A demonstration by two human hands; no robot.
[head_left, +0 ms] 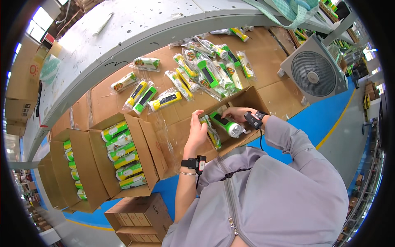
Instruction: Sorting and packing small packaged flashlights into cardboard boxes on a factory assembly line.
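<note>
An open cardboard box (252,98) stands in front of me. Inside it lies a bagged green and yellow flashlight (211,132) along the left wall. Beside that one is a green and white flashlight (227,125) with a dark panel on its side and its clear lens end toward me. My right hand (235,113) is closed around the far part of this flashlight, with some fingers hidden. At the box's left side, my left hand (197,129) grips the wall, fingers close together. Loose plastic shows near the lens.
Several bagged flashlights (207,74) lie piled on the cardboard-covered table beyond the box. To the left stand two open boxes, one with rows of flashlights (123,154). A grey fan (312,72) is at the right. A raised shelf (135,24) spans the far side.
</note>
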